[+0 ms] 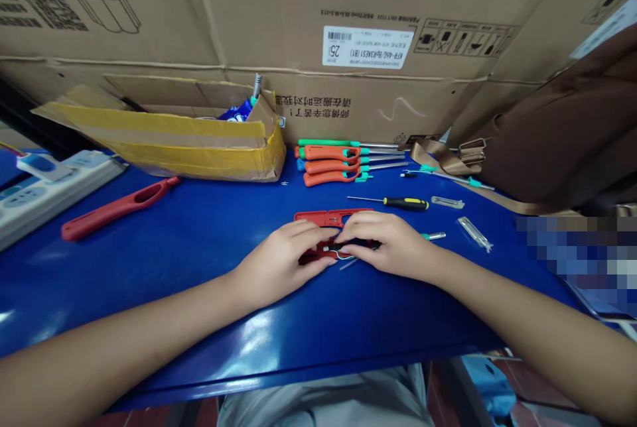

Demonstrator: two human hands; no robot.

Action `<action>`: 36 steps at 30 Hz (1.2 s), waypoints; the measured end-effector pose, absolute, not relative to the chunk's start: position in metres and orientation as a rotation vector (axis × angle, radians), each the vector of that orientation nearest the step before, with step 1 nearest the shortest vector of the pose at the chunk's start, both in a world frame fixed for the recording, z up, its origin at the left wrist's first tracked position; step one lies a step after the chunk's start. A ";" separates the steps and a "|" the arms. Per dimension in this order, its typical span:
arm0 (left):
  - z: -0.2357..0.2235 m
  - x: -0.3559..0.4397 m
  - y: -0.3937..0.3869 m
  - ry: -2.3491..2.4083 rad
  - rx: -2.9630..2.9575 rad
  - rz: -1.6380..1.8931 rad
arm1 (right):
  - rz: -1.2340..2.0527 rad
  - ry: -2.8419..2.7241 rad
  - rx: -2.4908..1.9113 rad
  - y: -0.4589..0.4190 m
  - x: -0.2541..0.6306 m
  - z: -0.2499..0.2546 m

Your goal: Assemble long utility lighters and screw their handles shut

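My left hand (279,258) is closed around a red lighter casing half (312,253) on the blue table. In my right hand (395,241), thumb and fingers pinch a small black part (332,247), with a thin pale wire (343,256) hanging below it. The fingers partly hide both pieces. Just behind the fingertips lies another red casing half (321,218). A metal lighter tube (438,236) with a teal end sticks out to the right of my right hand. A thin clear rod (348,264) lies under the right fingertips.
Orange lighters (326,167) are stacked at the back. A screwdriver (405,203) and clear fuel tanks (475,233) lie right; a red casing (119,209) lies left. A yellow-taped carton (199,148) and power strip (60,191) stand behind. A brown bag (557,122) sits back right.
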State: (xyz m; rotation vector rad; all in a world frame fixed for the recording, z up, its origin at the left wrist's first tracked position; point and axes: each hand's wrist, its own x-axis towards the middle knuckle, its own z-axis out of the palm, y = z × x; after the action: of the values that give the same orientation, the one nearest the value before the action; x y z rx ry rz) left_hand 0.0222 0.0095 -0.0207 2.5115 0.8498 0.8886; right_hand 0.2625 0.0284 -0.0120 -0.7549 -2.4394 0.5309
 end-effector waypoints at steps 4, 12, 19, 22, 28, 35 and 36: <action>-0.021 0.024 0.010 0.859 2.510 0.875 | 0.504 -2.480 -0.802 0.026 0.262 -0.010; -0.021 0.023 0.010 0.871 2.519 0.871 | 0.407 -2.514 -0.870 0.025 0.268 -0.007; -0.021 0.023 0.009 0.871 2.504 0.890 | 0.353 -2.567 -0.767 0.029 0.272 -0.008; -0.020 0.023 0.009 0.864 2.502 0.895 | 0.323 -2.586 -0.753 0.029 0.271 -0.009; -0.018 0.023 0.009 0.867 2.516 0.877 | 0.112 -2.673 -0.666 0.027 0.270 -0.008; -0.018 0.022 0.008 0.861 2.578 0.831 | -0.136 -2.716 -0.695 0.024 0.269 0.004; -0.018 0.021 0.008 0.862 2.582 0.829 | -0.127 -2.661 -0.756 0.025 0.272 0.008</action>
State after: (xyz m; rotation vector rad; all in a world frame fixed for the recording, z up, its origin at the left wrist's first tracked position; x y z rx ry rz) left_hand 0.0212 0.0084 -0.0179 2.5819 0.8622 0.8294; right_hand 0.2716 0.0251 0.0084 -0.7564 -2.6613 -0.1271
